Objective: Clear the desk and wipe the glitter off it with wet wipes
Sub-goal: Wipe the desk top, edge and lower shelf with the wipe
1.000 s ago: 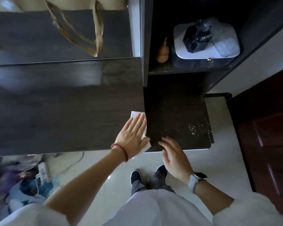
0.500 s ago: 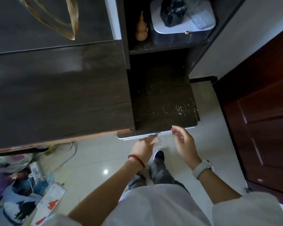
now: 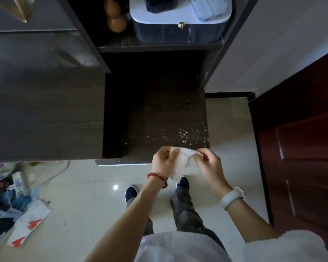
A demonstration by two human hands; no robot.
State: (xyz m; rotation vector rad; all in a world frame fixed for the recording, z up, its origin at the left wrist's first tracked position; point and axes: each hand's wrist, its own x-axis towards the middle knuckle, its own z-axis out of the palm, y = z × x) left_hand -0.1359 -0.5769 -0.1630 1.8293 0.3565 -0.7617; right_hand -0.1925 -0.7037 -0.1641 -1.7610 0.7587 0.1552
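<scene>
A white wet wipe (image 3: 182,163) hangs between my two hands just past the front edge of the low dark shelf (image 3: 151,118). My left hand (image 3: 162,161) pinches its left top corner and my right hand (image 3: 209,163) pinches its right top corner, holding it spread. Silvery glitter (image 3: 184,133) is scattered over the front right part of that shelf. The larger dark desk top (image 3: 44,103) lies to the left.
On the upper shelf stand a white-lidded box (image 3: 178,25) and a tan gourd figure (image 3: 115,17). A dark red door (image 3: 301,148) is at the right. Bags and packets (image 3: 11,208) lie on the tiled floor at the left. My feet stand below the shelf.
My left hand took the wipe off the desk top and brought it down past the edge. My right hand came over and took its other corner; both now hold it spread.
</scene>
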